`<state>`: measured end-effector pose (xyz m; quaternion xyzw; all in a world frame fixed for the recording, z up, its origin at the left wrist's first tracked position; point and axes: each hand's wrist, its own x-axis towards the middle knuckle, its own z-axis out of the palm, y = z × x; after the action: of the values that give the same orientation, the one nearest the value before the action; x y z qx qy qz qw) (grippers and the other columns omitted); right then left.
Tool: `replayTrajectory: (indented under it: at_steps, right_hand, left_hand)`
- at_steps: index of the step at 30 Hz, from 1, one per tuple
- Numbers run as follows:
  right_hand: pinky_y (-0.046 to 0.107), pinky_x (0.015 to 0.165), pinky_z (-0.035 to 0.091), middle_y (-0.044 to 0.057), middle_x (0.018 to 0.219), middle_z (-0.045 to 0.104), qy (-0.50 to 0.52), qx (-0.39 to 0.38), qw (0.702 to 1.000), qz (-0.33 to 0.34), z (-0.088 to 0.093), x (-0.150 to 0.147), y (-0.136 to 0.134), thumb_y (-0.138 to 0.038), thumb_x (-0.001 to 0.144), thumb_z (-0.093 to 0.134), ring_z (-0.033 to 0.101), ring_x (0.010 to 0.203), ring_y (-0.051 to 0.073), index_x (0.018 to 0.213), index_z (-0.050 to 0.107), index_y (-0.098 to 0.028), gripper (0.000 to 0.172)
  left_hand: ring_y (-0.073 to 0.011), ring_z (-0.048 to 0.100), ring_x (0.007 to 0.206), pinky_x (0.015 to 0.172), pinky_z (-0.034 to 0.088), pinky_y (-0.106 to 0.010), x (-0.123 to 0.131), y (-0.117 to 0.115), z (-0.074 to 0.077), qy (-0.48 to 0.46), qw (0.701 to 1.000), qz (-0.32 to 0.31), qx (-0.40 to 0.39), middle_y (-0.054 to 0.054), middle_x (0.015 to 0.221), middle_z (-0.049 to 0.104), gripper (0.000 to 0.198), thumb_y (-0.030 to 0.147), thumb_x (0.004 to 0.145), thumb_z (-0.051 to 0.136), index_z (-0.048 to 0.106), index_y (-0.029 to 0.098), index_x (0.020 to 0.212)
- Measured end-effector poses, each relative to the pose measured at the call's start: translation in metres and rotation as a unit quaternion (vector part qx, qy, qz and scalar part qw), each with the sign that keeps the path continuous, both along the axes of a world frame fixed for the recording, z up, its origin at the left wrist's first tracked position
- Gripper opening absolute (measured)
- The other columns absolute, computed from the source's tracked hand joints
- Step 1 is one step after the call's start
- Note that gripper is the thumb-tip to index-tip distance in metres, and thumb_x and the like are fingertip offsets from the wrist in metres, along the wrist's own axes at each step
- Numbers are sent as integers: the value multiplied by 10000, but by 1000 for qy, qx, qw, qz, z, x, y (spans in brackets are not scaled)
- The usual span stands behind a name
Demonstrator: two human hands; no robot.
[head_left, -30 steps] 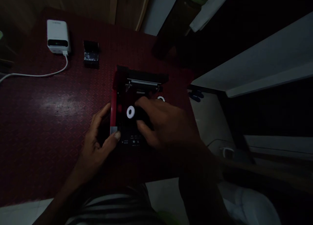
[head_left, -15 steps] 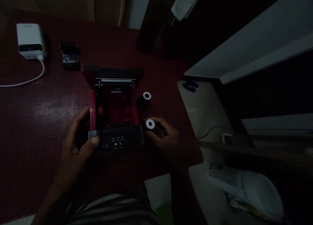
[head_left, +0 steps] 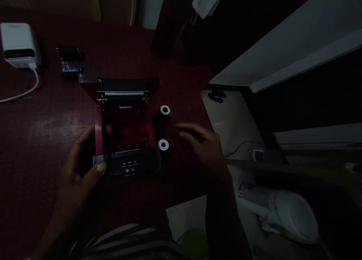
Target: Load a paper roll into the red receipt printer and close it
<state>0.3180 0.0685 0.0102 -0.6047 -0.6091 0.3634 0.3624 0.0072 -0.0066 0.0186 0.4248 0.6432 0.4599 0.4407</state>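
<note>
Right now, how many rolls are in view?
2: the far roll and the near roll, both on the table right of the printer. Others may be hidden in the dark.

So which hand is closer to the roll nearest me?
Right. The right hand is just right of that roll, apart from it; the left hand is across the open device, holding its left front corner.

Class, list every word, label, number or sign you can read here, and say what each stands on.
None can be read.
Red-and-black machine, dark front panel: pale markings, too small.
White box, top: faint lettering, too blurred.
Its dark display: too dim to make out.
</note>
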Motion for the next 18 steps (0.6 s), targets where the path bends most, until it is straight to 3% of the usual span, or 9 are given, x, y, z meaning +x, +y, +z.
replayTrajectory:
  at_steps: [5,7,9,11,14,16,18]
  right_hand:
    - [446,966,636,63,1337,853,36,37,999,14,-27,-25,54,-274,822,793,793,1125,260,1260,827,-255,439]
    - [447,965,626,52,1267,862,37,38,998,19,-35,-35,65,-248,803,772,785,1119,259,1188,826,-249,389]
    - [461,976,622,35,1154,865,35,39,999,11,-32,-38,64,-254,812,773,782,1075,255,1117,814,-249,308]
    - [480,1006,622,26,1120,856,38,45,998,7,-13,-34,52,-272,813,813,780,1080,261,1093,806,-257,280]
    - [483,1058,620,16,1208,849,45,61,997,18,41,-21,21,-233,838,862,784,1182,274,1154,828,-315,328]
    - [477,1033,640,10,1197,850,32,112,991,60,79,-15,4,-225,908,819,801,1155,281,1222,834,-377,349]
    - [473,990,660,6,1184,843,11,141,982,129,105,-17,-2,-246,1013,736,809,1132,289,1287,816,-419,333]
  left_hand:
    - [-389,572,1575,1186,613,-444,-4,-1,-10,-4,1000,-4,9,16,1702,618,719,585,954,835,639,434,1628]
    - [-397,569,1579,1213,592,-467,-5,-2,-12,-13,1000,1,7,3,1702,620,739,596,945,843,637,418,1633]
    - [-406,586,1566,1205,595,-483,-4,-2,-11,-30,999,0,12,-12,1689,636,757,594,934,859,640,401,1633]
    - [-406,595,1562,1182,612,-486,-2,-1,-9,-51,999,-7,6,-17,1694,634,759,575,950,856,619,402,1650]
    - [-390,583,1582,1150,634,-459,0,-1,-7,-65,997,-19,19,-21,1711,619,727,546,986,831,606,391,1660]
    - [-376,585,1581,1160,627,-449,0,-1,-8,-63,997,-27,39,-29,1690,638,715,537,1000,816,604,375,1663]
    - [-365,588,1577,1192,605,-459,0,-2,-9,-59,997,-32,43,-30,1689,637,711,527,1015,799,585,377,1676]
